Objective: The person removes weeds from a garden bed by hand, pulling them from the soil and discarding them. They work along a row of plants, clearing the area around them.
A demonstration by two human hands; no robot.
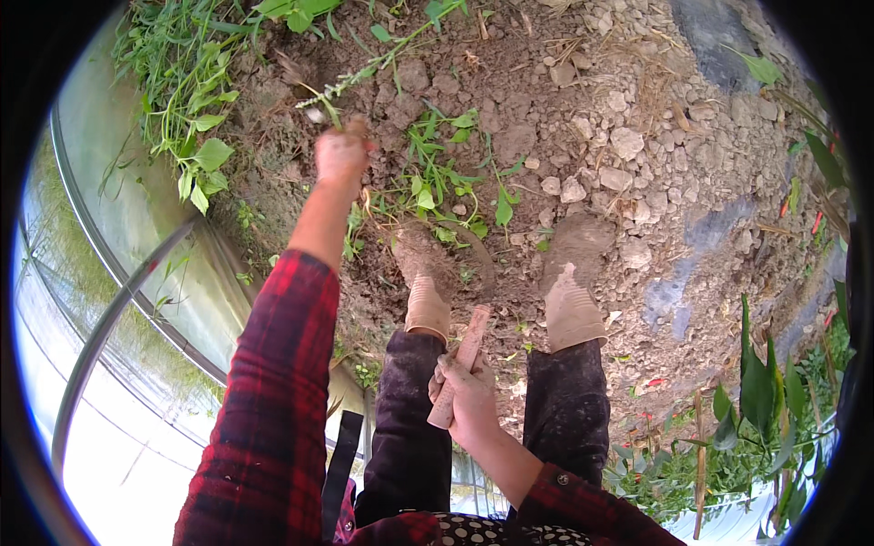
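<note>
My left hand [341, 151] is stretched forward over the soil and closed on the stem of a green weed [369, 67]; the hand is slightly blurred. In front of my legs, my right hand [468, 392] grips the wooden handle of a sickle [471, 341]. The sickle's curved, soil-coloured blade [483, 263] reaches forward from the handle, between my muddy boots. Leafy weeds [437, 170] lie on the brown soil just ahead of the left boot [427, 304]. The right boot [573, 314] stands on the soil to the right of the blade.
Tall green weeds [198, 130] grow at the upper left beside clear plastic sheeting [123, 157] and a curved metal pipe [113, 314]. Pale clods [627, 143] and dark film [672, 286] cover the ground at right. Pepper plants with red fruit [758, 389] stand at the lower right.
</note>
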